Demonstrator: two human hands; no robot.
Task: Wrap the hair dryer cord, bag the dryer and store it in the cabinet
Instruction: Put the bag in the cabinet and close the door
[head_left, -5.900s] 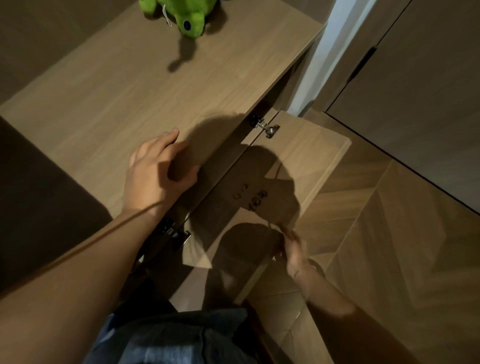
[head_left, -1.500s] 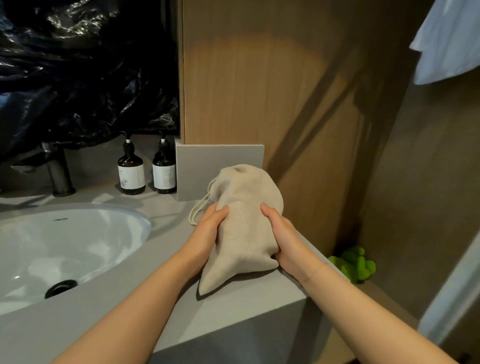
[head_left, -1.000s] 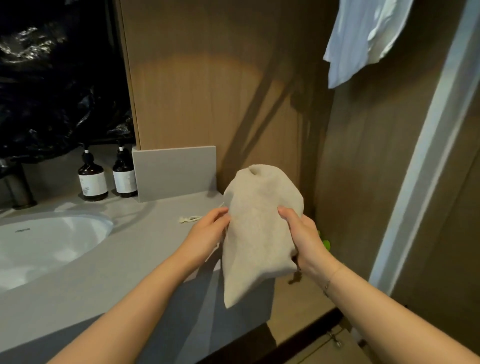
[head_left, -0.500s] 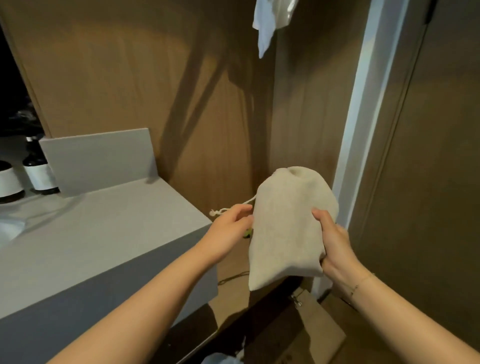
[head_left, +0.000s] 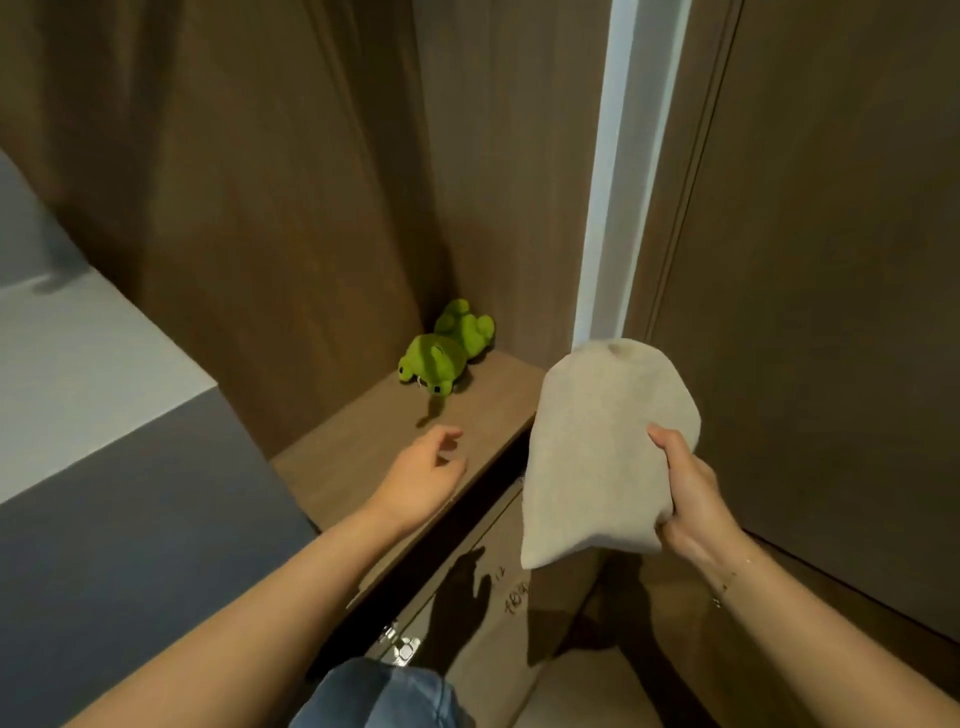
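A beige cloth drawstring bag bulges with something inside; the dryer itself is hidden. My right hand is shut on the bag's right lower side and holds it in the air over the open cabinet door. My left hand is off the bag, fingers apart, hovering above the low wooden cabinet top. The cabinet's dark opening lies between my hands, under the top's edge.
A green plush toy lies in the back corner of the cabinet top. The grey vanity counter rises at left. Wood panels close the back, a white door frame and a dark door stand at right. Hinges show below.
The bag was carried from the vanity counter to the right and down to the cabinet. My left hand let go of it and dropped towards the cabinet top; the right hand alone holds it.
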